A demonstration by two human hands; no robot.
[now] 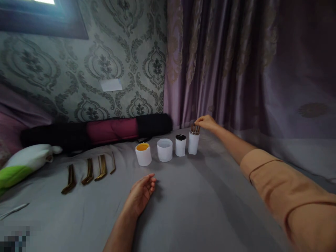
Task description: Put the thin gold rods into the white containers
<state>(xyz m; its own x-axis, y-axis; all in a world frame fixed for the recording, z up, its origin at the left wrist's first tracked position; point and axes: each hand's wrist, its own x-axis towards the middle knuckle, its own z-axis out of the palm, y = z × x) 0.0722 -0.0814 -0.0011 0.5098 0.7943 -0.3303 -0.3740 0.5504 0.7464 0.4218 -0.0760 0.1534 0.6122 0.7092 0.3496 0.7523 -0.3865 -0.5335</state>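
Observation:
My right hand (207,122) reaches to the tall white-wrapped container (193,143) at the far right of the row. Its fingers are pinched on a thin brown stick at the top of the brown sticks (194,128) standing in that container. My left hand (144,190) lies low over the grey sheet, palm turned inward, fingers loosely curled and apart from the thumb, holding nothing. Just beyond it stand a white container with an orange inside (143,157), a wide white container (165,152) and a narrower white one with a dark rim (180,147).
On the left, several bundles of bent brown sticks (102,168) lie in a row, with one single stick (113,163) beside them. Behind is a long black and maroon bag (112,129). A white and green plush thing (26,162) and a thin pale tool (14,210) lie farther left.

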